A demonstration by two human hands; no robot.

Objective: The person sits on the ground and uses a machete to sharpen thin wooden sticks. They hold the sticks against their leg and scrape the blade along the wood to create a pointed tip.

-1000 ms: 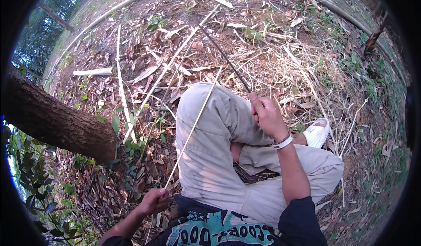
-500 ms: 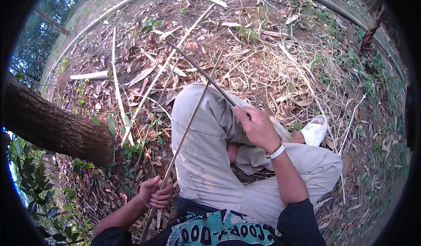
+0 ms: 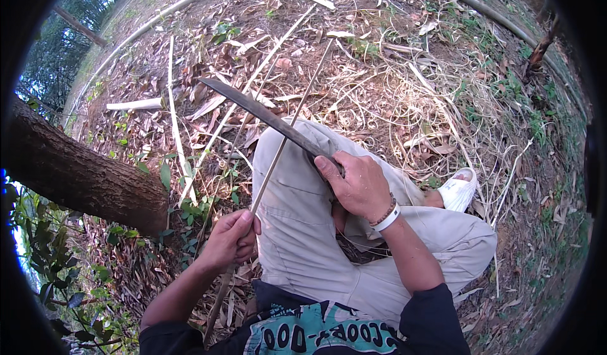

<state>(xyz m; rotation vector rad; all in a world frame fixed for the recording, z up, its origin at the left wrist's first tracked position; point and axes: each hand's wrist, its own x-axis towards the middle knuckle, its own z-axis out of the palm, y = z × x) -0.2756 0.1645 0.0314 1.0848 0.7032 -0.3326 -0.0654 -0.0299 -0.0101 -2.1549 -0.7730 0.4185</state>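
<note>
My right hand (image 3: pixel 360 185) is closed round the handle of a long dark-bladed knife (image 3: pixel 250 105), its blade reaching up and left over my bent left knee. A long thin strip of what looks like bamboo (image 3: pixel 310 89) runs diagonally past that knee. My left hand (image 3: pixel 232 240), beside my left thigh, is closed on this strip, whose lower end continues under my forearm toward my body. The blade crosses over the strip just above the knee; whether its edge touches cannot be told.
At left a thick tree trunk (image 3: pixel 88 168) leans in near my knee. Pale split strips (image 3: pixel 175 121) lie across leaf litter. Curled shavings (image 3: pixel 392 108) are heaped ahead of my legs. A long pole (image 3: pixel 171 10) lies farther off. My foot wears a white shoe (image 3: pixel 458 190).
My left hand has moved up along the strip, and the strip's far end reaches farther out. My right hand has shifted left and turned the knife so its broad side shows.
</note>
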